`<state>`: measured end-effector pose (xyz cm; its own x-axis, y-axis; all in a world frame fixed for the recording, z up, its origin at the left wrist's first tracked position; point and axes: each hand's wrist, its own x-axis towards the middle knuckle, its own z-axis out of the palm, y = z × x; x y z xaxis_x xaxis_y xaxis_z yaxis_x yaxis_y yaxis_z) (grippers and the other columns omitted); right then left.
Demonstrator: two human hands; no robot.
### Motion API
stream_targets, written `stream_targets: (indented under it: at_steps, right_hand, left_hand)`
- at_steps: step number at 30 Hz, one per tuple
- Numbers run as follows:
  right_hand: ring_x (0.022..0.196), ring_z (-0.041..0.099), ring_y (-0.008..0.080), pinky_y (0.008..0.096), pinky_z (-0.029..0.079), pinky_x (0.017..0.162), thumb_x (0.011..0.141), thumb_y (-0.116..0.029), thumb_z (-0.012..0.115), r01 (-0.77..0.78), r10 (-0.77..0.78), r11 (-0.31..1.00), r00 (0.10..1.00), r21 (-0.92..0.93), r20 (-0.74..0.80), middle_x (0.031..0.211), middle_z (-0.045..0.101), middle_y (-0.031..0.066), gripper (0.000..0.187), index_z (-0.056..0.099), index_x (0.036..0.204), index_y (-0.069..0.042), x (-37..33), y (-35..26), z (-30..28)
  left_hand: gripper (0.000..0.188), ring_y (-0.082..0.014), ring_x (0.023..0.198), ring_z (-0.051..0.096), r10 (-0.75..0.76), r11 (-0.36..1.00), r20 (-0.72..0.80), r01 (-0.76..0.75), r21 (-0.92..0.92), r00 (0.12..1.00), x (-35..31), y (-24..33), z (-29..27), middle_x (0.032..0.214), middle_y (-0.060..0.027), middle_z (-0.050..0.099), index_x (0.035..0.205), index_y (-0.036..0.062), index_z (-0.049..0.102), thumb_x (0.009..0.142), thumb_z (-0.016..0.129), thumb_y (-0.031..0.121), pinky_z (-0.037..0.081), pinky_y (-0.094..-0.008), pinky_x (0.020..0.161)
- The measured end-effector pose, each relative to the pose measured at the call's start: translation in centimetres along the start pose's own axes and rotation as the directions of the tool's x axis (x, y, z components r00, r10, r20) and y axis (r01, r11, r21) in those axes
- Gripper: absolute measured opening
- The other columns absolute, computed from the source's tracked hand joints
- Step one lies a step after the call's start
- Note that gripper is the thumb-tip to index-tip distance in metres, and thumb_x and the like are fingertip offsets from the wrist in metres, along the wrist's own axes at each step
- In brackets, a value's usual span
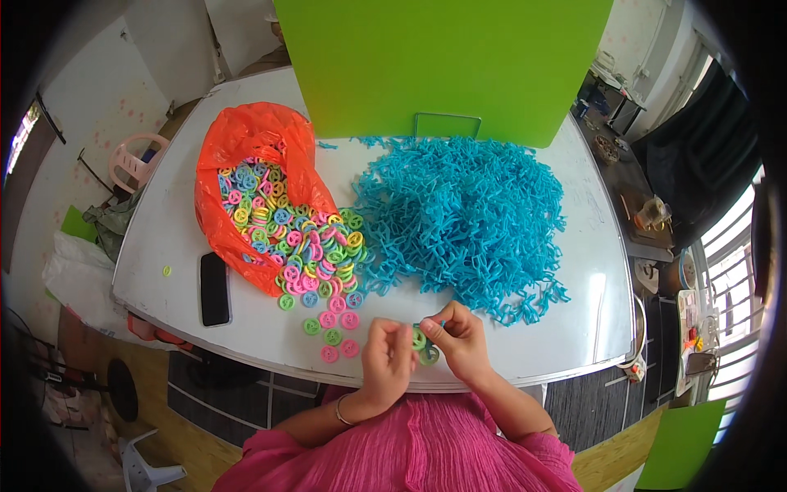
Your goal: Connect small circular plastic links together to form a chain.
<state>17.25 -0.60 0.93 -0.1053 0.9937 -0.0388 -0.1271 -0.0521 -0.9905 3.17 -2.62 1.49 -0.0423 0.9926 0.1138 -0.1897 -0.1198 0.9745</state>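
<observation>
Near the front edge of the white table, my two hands meet over a small green plastic wheel (419, 339). The fingers of my left hand (388, 358) are closed at its left side. With thumb and forefinger, my right hand (461, 342) pinches a small blue plastic piece, mostly hidden by the fingers, right beside that wheel. A second green wheel (429, 356) is just below the fingers; whether it is attached cannot be made out. Left of my left hand lie several loose pink and green wheels (350, 321).
A red plastic bag (225, 221) spills many coloured wheels (307, 254) at the left. A big heap of blue plastic pieces (467, 217) fills the middle right, before a green upright panel (443, 66). A black phone (215, 289) lies left on the white table (156, 238).
</observation>
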Motion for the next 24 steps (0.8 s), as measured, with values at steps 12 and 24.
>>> stream_targets:
  at_steps: [12, 24]
  right_hand:
    - [0.087, 0.066, 0.0158, 0.0269, 0.053, 0.078, 0.094, -0.006, 0.058, 0.032, -0.029, 0.998, 0.997, 0.048, -0.069, 0.096, 0.066, 0.0101, 0.014, 0.055, 0.106, 0.002, 0.3, -1.0, 0.4]
    - [0.085, 0.066, 0.0128, 0.0261, 0.053, 0.076, 0.089, -0.009, 0.067, 0.156, -0.169, 0.981, 0.979, -0.115, -0.117, 0.089, 0.069, 0.009, 0.018, 0.065, 0.103, 0.003, -0.9, 0.7, 1.5]
  left_hand:
    - [0.014, -0.0043, 0.056, 0.049, -0.05, 0.996, 0.074, 0.055, -0.065, 0.996, 2.4, -0.4, -1.8, 0.073, 0.0, 0.055, 0.105, 0.0041, 0.051, 0.101, 0.046, 0.016, 0.038, -0.0185, 0.049]
    - [0.013, -0.0024, 0.055, 0.043, 0.036, 0.997, 0.001, -0.036, 0.073, 0.999, 1.7, -0.9, -0.6, 0.067, 0.002, 0.048, 0.092, 0.0039, 0.046, 0.1, 0.048, 0.014, 0.033, -0.0199, 0.047]
